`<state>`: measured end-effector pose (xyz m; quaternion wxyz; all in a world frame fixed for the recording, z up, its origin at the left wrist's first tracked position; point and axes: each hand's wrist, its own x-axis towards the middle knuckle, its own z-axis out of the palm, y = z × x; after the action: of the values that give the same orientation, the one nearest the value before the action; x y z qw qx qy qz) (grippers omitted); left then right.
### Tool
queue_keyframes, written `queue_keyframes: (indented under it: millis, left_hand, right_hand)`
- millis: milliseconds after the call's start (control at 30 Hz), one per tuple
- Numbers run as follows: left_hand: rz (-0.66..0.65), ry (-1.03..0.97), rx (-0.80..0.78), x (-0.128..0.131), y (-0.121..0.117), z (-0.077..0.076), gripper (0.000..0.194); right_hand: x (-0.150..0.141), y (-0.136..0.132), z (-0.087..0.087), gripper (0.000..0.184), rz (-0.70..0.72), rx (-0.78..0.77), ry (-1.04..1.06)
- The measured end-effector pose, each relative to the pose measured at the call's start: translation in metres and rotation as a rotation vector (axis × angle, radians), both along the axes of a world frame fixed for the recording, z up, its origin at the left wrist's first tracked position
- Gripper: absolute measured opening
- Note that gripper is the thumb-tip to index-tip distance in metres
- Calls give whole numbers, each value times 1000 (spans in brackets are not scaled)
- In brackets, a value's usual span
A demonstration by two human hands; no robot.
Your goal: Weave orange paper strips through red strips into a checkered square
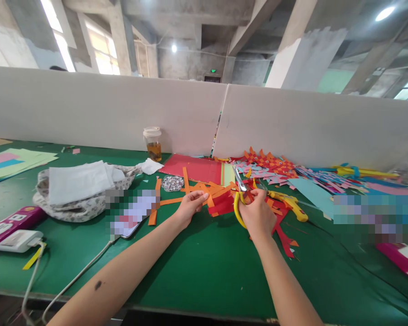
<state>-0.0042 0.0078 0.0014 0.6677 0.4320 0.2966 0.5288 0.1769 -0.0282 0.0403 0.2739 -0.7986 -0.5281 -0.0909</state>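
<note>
Green counter (pixel 204 280) runs beneath the left fingers (pixel 198 195) and right fingers (pixel 257 194). Beyond them lies a red sheet (pixel 193 169). Yellow-handled scissors (pixel 237 206) sit in the right fingers' grip. Red-and-orange paper (pixel 221 201), pinched by the left fingers, is between both.

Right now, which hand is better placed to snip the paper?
Probably the right hand: it grips the scissors by their yellow handles, close to the red-and-orange paper, while the left hand pinches the paper's end.
</note>
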Motion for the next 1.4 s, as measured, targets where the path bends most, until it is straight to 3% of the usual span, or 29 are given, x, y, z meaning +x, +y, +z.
queue_keyframes:
  millis: [200,433,733,933,1133,1400]
  left_hand:
    - [-5,13,12,0,2,-3,31]
    - [6,13,4,0,2,-2,32]
    - [-3,19,20,0,1,-2,31]
    - [-2,1,16,0,1,-2,32]
    - [88,-25,1,0,4,-4,30]
    - [106,-65,1,-1,6,-5,32]
  right_hand:
    - [25,10,-3,41,-168,-72,15]
    - [20,9,-6,48,-130,149,73]
    - [6,2,-6,53,67,239,74]
    - [-2,-2,-4,47,280,253,100]
    - [-8,-3,-9,45,619,152,34]
    - [-10,-5,-14,37,701,18,-58]
